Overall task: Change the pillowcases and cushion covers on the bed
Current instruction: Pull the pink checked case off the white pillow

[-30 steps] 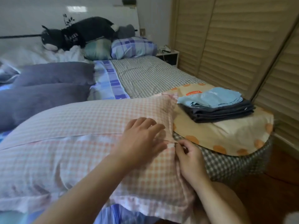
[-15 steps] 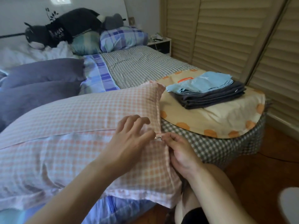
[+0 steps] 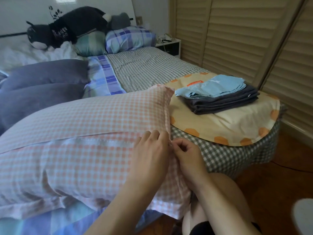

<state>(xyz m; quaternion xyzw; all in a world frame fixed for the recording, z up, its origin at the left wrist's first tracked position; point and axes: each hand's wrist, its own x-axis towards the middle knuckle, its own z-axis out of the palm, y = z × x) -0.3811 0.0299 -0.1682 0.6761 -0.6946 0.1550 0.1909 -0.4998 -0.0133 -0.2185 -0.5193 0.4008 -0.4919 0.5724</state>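
Pink-checked pillowcase (image 3: 81, 133), plump on its pillow, side edge pinched between curled fingers of both hands.

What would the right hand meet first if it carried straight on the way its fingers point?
The right hand points left and slightly up, so it would almost at once meet the left hand and the pink checked pillowcase edge between them; depth is unclear.
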